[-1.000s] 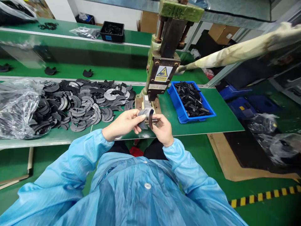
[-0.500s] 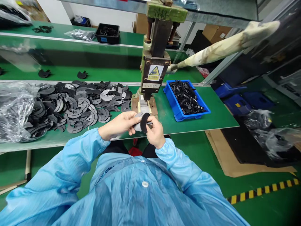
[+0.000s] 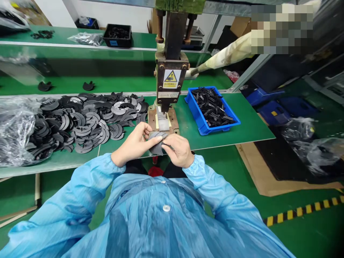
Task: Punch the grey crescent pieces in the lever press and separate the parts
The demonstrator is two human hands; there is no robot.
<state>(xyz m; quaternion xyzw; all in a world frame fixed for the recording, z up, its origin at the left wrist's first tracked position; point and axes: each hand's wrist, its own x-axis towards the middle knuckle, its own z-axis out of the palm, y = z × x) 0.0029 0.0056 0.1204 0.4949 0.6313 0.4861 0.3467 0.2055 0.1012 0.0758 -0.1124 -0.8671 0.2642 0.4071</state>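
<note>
Several grey curved pieces (image 3: 156, 143) are stacked in my left hand (image 3: 135, 141), its thumb lying over them. My right hand (image 3: 178, 149) pinches at the right end of the stack; its fingertips touch a small dark part there, too hidden to make out. Both hands are just in front of the metal base (image 3: 174, 122) of a press (image 3: 172, 64), whose dark ram points down at a pale block. To the left spreads a heap of black and grey curved pieces (image 3: 88, 125). A blue bin (image 3: 203, 129) at the right holds many slim black parts.
A clear plastic bag (image 3: 16, 132) lies at the left end of the green table (image 3: 252, 122). The press's long wrapped lever (image 3: 225, 55) slants up to the right. Two curved pieces rest behind the table's back rail.
The black curved piece that stood facing me between my hands now shows no separate face; the grey stack lies tilted flatter. The view has shifted slightly, and the press appears further left.
</note>
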